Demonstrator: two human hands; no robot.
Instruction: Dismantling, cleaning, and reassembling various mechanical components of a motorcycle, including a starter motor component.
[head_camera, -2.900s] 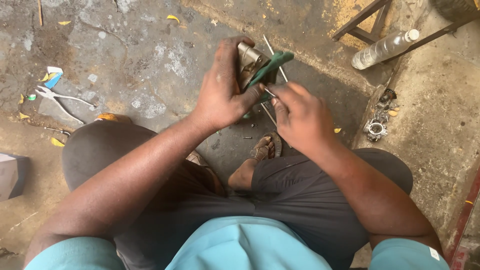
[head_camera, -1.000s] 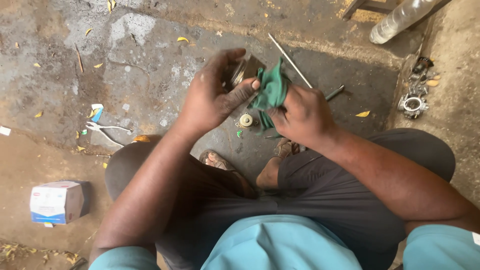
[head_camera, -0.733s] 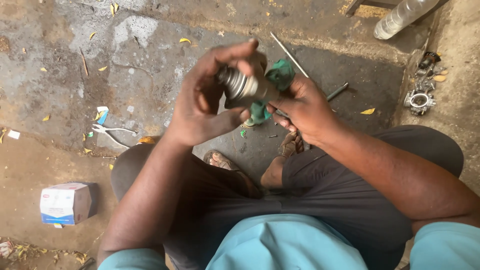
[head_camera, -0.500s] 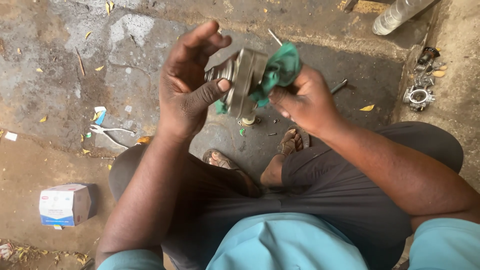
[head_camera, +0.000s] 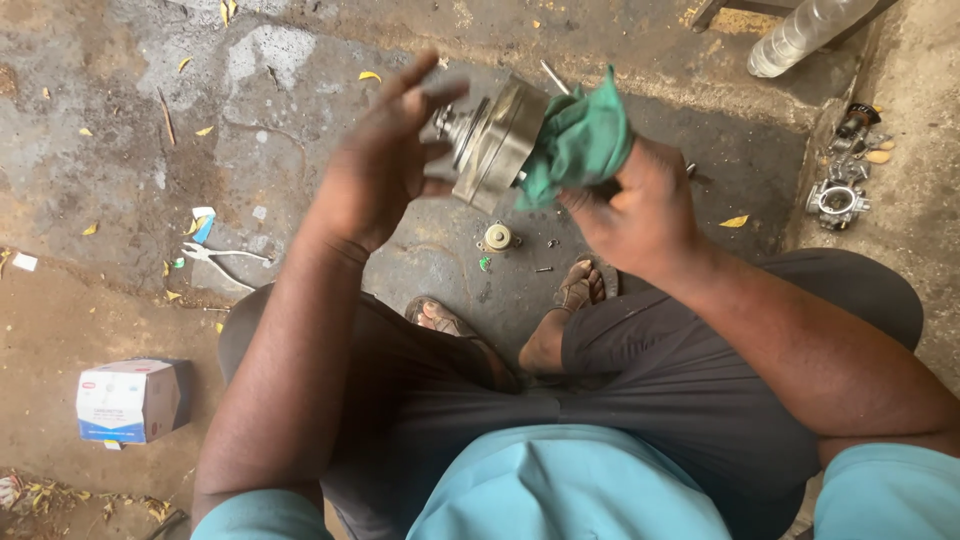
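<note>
I sit over a stained concrete floor. My left hand (head_camera: 385, 160) is raised with its fingers spread, the fingertips touching the shaft end of a grey metal engine part (head_camera: 490, 140). My right hand (head_camera: 640, 205) grips a green rag (head_camera: 578, 140) pressed against the other side of that part, bearing it up. The part is a round, stepped housing, held in the air above my feet.
On the floor below lie a small round brass-coloured piece (head_camera: 497, 237) and small bolts. Pliers (head_camera: 225, 254) lie at the left, a small cardboard box (head_camera: 130, 400) at the lower left. A plastic bottle (head_camera: 800, 35) and a metal carburettor-like part (head_camera: 836, 200) sit at the right.
The metal part has been lifted and turned; my left hand went from gripping it to spread fingers at its end. The rag moved from the part's front to its right side.
</note>
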